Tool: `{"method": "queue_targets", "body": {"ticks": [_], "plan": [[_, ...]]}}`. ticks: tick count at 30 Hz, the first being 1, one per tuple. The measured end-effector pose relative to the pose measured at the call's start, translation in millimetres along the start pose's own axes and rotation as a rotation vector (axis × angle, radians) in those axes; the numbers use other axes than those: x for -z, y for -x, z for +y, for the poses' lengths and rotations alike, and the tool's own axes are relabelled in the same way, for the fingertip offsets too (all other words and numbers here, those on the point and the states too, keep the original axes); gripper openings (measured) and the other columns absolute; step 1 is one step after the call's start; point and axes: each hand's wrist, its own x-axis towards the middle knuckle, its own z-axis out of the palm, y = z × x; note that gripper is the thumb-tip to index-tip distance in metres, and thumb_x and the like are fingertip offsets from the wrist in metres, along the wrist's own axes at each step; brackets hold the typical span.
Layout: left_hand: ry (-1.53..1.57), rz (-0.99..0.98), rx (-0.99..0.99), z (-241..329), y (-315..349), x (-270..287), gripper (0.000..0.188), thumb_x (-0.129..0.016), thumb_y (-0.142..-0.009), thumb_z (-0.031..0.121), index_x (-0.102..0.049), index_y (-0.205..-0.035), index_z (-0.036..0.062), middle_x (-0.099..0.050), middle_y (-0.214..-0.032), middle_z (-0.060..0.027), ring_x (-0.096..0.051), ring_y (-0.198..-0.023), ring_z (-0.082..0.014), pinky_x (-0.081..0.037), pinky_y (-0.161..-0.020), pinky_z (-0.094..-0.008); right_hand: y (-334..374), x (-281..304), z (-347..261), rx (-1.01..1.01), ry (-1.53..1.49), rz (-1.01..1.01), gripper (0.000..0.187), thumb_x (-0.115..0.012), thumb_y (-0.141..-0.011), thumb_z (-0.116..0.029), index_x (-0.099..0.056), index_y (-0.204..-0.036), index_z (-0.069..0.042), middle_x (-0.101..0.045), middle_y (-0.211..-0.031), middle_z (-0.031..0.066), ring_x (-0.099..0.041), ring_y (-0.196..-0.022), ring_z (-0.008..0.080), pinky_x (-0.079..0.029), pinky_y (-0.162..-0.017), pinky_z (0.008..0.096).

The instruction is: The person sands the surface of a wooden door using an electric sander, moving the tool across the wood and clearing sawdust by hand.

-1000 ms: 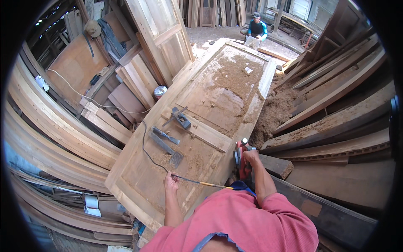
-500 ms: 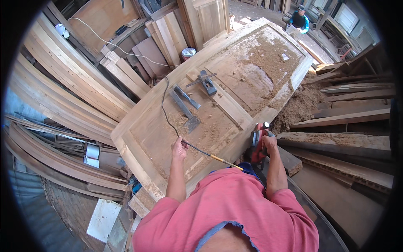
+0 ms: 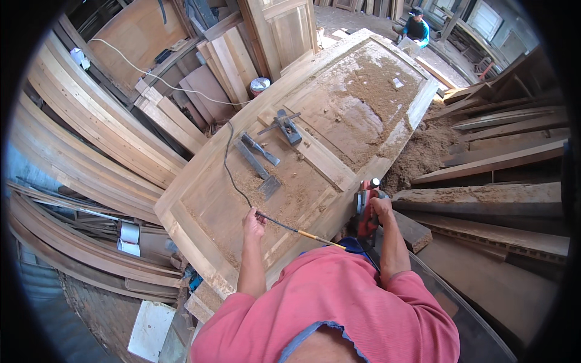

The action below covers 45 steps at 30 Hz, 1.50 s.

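In the head view, the only one, my right hand was closed around the rear of one red electric planer, held beside the right-hand edge of a wooden panel door. My left hand had its fingers curled around one dark power cord, whose yellow section ran toward the front of my shirt. I counted one container near the door's far-left edge, a round tub; I could not tell what it held. Three hand tools lay on the door: one hand plane near the cross rail, and, nearer me, one chisel just beside one long dark tool with a broad, flat end. The door had two recessed panels, the farther one thick with wood shavings; more were heaped off its right edge. Beyond the far end, one co-worker sat low, behind a pale board.
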Motion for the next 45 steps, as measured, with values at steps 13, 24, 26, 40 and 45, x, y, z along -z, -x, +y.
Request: {"method": "queue_targets", "body": {"ticks": [13, 24, 26, 40, 45], "plan": [[-0.030, 0.016, 0.009, 7, 0, 0, 0.024, -0.067, -0.099, 0.029, -0.061, -0.086, 0.0093, -0.065, -0.074, -0.0060, -0.063, -0.064, -0.0195, -0.051, -0.054, -0.0347, -11, -2, 7, -0.030, 0.049, 0.006, 0.017, -0.064, -0.081, -0.011, -0.061, -0.066, -0.004, -0.057, -0.057, 0.0088, -0.054, -0.045, 0.0217, -0.045, -0.044, 0.0378], [-0.071, -0.010, -0.049, -3, -18, 22, 0.019, -0.067, -0.098, 0.021, -0.058, -0.086, 0.0087, -0.061, -0.071, -0.0049, -0.060, -0.055, -0.0163, -0.048, -0.045, -0.0311, -6, -6, 3, 0.023, 0.054, 0.026, 0.019, -0.061, -0.079, -0.011, -0.060, -0.061, -0.003, -0.057, -0.054, 0.0096, -0.055, -0.044, 0.0223, -0.045, -0.041, 0.0370], [-0.139, -0.027, -0.093, -11, -17, 28, 0.017, -0.067, -0.097, 0.017, -0.057, -0.086, 0.0086, -0.060, -0.069, -0.0049, -0.059, -0.054, -0.0152, -0.047, -0.043, -0.0304, -8, -3, 4, 0.021, 0.078, 0.031, 0.018, -0.061, -0.079, -0.011, -0.060, -0.062, -0.003, -0.058, -0.055, 0.0094, -0.055, -0.044, 0.0221, -0.045, -0.041, 0.0369], [-1.533, 0.198, -0.376, -23, 7, 40, 0.086, -0.074, -0.088, 0.023, -0.027, -0.155, -0.0032, -0.049, -0.144, -0.0317, -0.054, -0.129, -0.0415, -0.042, -0.109, -0.0563, 28, 16, 19, 0.040, -0.273, 0.029, 0.026, -0.072, -0.088, -0.022, -0.061, -0.068, -0.008, -0.059, -0.059, 0.0035, -0.055, -0.047, 0.0143, -0.046, -0.045, 0.0309], [-2.014, -0.130, -0.572, -45, 44, -39, 0.097, -0.078, -0.083, 0.033, -0.027, -0.159, 0.0000, -0.020, -0.166, -0.0292, -0.015, -0.155, -0.0458, -0.014, -0.126, -0.0554, 61, 30, 52, 0.076, -0.359, 0.074, 0.022, -0.070, -0.088, -0.025, -0.064, -0.083, -0.005, -0.060, -0.061, 0.0047, -0.057, -0.048, 0.0145, -0.046, -0.046, 0.0312]]}}
